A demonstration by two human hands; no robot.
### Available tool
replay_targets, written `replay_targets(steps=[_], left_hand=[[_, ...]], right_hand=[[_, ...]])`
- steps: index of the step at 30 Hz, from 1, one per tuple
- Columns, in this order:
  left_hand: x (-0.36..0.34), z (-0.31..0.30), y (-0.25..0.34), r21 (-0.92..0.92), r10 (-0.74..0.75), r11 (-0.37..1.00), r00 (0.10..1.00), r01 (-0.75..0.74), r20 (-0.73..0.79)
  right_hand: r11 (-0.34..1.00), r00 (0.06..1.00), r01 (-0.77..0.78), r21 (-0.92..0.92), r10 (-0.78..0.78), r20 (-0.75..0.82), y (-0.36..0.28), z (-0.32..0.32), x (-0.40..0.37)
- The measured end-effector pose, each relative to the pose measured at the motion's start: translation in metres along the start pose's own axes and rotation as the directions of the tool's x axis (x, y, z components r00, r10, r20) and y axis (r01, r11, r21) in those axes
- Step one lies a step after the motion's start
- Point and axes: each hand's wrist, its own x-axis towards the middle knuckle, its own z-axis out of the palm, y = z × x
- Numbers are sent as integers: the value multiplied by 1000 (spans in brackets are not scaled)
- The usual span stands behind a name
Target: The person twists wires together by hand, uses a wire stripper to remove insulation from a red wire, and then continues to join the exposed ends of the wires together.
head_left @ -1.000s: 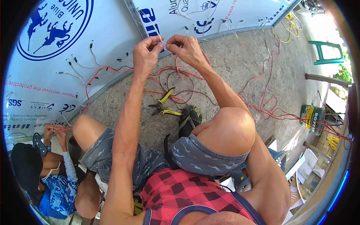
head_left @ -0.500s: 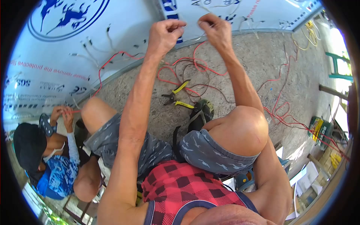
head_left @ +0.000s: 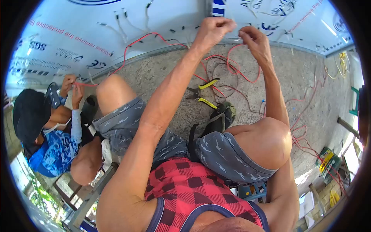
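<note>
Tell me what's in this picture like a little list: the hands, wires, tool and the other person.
Left hand: closed, raised at the lower edge of the white printed panel
Right hand: fingers pinched, close beside it; what they pinch is too small to see
Red wires: looped on the grey concrete floor
Yellow-handled pliers: lying among the loops
Other person's hands: holding a red wire, far left

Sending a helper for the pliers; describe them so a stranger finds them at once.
On the concrete floor below the white panel, find the tangle of red wire ahead of the seated person's knees. The pliers lie open there beside a sandal, the only thing with yellow handles.
</note>
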Motion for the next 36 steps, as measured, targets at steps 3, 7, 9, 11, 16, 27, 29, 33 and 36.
replay_targets(steps=[3,7,9,11,16,27,29,33,36], left_hand=[[9,1,-6,18,50,999,999,-50,2],[12,-3,-3,2,-12,1000,1000,12,-13],[14,-5,-4,7,-79,997,997,79,-26],[14,-2,-8,15,-133,991,991,133,-18],[-1,15,3,529,-562,718,825,452,59],[-10,39,1,-130,-30,991,997,39,69],[-11,41,0,-118,-19,993,999,22,28],[-8,45,0,-134,14,991,997,-24,-73],[-4,43,0,-82,45,995,997,-51,-70]], right_hand=[[999,1000,-29,-18,28,-12,0,-8,-2],[977,914,-42,-211,-47,-403,31,-16,17],[952,879,-33,-304,-117,-462,42,-16,27],[893,836,-28,-449,-225,-500,56,-12,40],[886,846,6,-464,-251,-469,62,-6,53],[787,969,-228,573,242,53,-4,-13,-13],[830,977,-178,529,212,-4,-4,-6,-15],[936,991,-94,340,120,-58,-7,-6,-16],[976,996,-20,219,37,-75,-7,-7,-14]])
